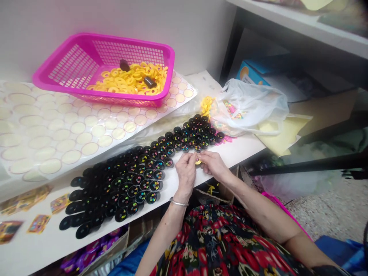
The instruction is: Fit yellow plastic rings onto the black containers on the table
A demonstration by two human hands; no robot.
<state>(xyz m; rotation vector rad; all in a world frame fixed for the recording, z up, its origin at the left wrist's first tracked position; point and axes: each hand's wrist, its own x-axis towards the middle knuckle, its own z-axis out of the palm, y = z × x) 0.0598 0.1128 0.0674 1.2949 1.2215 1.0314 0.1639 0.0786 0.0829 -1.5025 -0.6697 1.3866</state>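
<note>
My left hand (186,171) and my right hand (213,165) meet at the front edge of the white table (34,245). Both pinch one small yellow ring (198,161) between their fingertips. Just behind them lies a long bed of several black round caps (135,180) with coloured dots inside, packed side by side from lower left to upper right. A silver bangle sits on my left wrist.
A pink basket (71,53) at the back holds many yellow rings (130,80) and two dark caps. Sheets of round pale stickers (57,126) cover the left. A white plastic bag (250,107) lies right, beside loose yellow rings (206,104). Colourful printed cards (38,223) lie front left.
</note>
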